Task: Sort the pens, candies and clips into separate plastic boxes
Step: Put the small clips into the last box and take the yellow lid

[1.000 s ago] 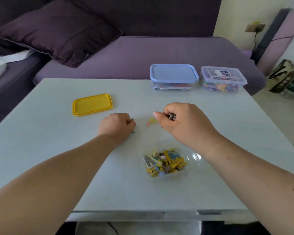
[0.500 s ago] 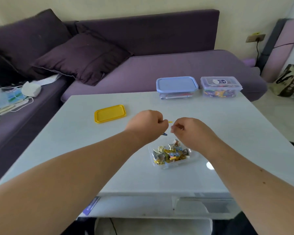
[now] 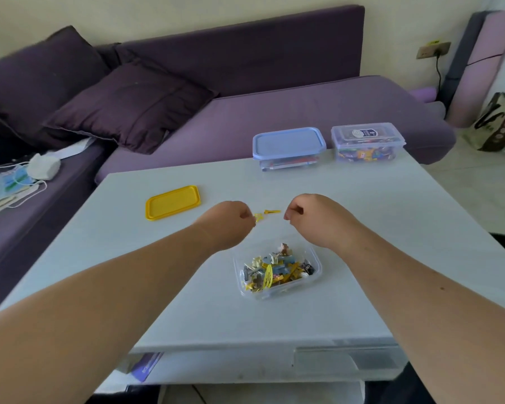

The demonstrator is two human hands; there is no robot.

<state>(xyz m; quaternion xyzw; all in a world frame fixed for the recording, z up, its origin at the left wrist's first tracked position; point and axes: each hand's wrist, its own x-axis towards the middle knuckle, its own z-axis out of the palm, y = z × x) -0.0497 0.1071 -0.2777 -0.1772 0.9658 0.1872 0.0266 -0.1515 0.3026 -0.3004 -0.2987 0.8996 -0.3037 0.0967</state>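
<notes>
Both hands above the white table (image 3: 391,217), just beyond the open clear box (image 3: 277,272) heaped with clips in yellow, blue, grey. Left hand (image 3: 228,220) curled, pinching a small yellow clip (image 3: 258,217) at its fingertips. Right hand (image 3: 312,217) curled too; whether it grasps anything, cannot tell. A long yellow clip (image 3: 272,212) lies on the table between them. Probably last strays before dropping in. Yellow lid (image 3: 172,202) set aside left; blue-lidded box (image 3: 288,147) and candy box (image 3: 367,142) closed at far edge
</notes>
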